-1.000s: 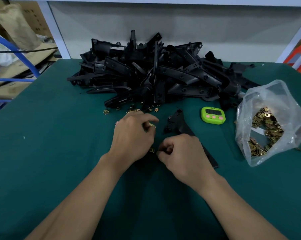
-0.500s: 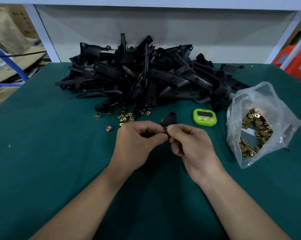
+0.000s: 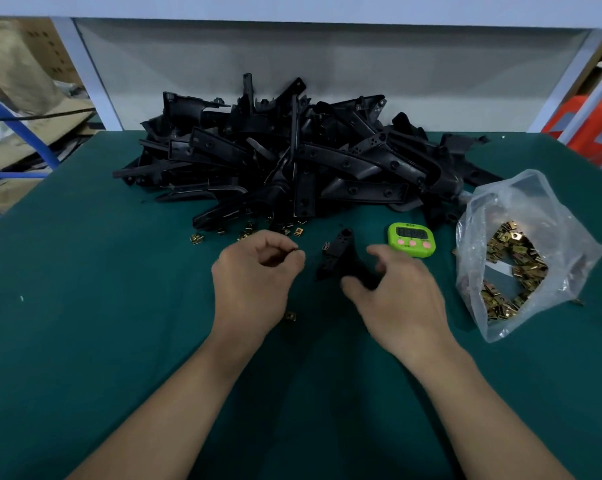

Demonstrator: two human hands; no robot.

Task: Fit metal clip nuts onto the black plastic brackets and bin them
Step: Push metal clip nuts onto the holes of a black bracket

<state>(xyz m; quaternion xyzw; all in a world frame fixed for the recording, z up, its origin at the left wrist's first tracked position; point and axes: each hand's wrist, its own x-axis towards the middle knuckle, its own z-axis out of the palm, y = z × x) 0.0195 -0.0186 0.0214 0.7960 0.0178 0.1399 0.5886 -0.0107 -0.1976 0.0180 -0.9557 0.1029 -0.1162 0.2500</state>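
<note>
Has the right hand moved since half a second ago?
Yes. The right hand has shifted right, toward the timer and away from the left hand.
</note>
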